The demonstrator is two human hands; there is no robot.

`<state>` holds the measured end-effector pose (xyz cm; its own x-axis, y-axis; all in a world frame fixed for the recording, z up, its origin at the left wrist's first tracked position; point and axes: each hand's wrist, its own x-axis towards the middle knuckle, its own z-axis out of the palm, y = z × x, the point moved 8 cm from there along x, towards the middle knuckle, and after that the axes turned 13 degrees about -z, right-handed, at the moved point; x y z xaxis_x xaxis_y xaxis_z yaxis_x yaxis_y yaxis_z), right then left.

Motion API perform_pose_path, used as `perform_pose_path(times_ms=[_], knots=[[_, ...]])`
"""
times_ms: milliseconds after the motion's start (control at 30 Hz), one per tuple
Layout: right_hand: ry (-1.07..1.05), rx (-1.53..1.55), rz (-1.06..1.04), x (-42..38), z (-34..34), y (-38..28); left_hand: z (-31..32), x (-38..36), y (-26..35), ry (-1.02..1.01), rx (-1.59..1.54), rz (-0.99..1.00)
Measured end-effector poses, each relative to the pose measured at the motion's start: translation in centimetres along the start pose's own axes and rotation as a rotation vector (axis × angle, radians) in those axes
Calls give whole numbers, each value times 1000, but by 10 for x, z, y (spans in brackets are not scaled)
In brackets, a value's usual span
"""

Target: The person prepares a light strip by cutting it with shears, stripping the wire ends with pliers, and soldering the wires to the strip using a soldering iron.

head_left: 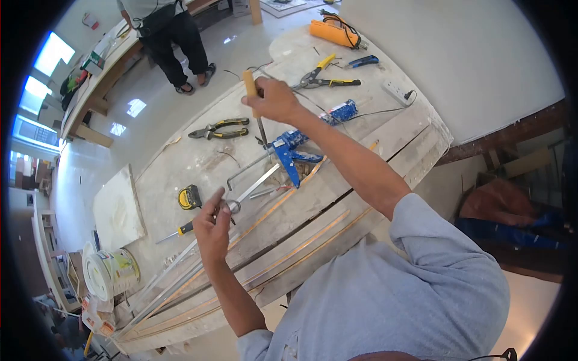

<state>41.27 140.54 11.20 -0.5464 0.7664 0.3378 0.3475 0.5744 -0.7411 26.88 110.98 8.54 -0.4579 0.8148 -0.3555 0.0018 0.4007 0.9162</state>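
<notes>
My right hand (274, 99) is wrapped round the wooden handle of a tool (249, 84), whose dark shaft points down toward the workbench (174, 174). Lower and to the left, my left hand (212, 228) pinches a small metal ring-like piece (233, 206). A flat metal strip (257, 183) extends beside that piece toward a blue caulking gun (289, 150). Pliers (220, 129) lie beyond the strip. A yellow tape measure (189, 197) and a screwdriver (180, 231) rest near my left hand.
Cutters (322, 78), a blue knife (362, 61), an orange tool (334, 33) and a power strip (397, 93) lie at the far right. A bucket (111, 274) and a board (119, 207) are at left. Another person (174, 48) stands beyond the bench.
</notes>
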Motion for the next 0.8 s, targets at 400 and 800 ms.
perform_pose_path(times_ms=[400,800], knots=[[415,499,-63,-52,-224,84,25,-89,-23,-165,-378,-49],[327,1302,135,-161,-260,113,203,-186,-95,238,-356,-372]])
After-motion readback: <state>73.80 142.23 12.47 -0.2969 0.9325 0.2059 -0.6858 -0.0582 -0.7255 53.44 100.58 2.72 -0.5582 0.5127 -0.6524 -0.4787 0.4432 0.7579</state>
